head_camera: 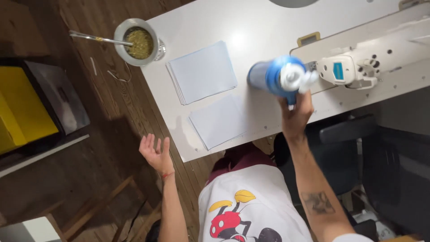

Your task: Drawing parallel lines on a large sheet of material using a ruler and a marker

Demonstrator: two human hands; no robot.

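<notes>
Nearest the camera, at lower centre, a white printed shirt (pixel 251 210) is seen. Above it, the blue bottle (pixel 280 77) is gripped by the right hand (pixel 296 114), lying nearly level over the bench (pixel 251 31). The left hand (pixel 154 153) is spread open, empty, off the bench at centre left, farther from the bottle.

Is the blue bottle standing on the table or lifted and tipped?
Lifted and tipped: the right hand grips the blue bottle lying nearly sideways above the white table, white cap end toward the sewing machine.

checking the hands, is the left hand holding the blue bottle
No, the left hand is open and empty off the table's edge, while the right hand grips the blue bottle above the white table.
</notes>
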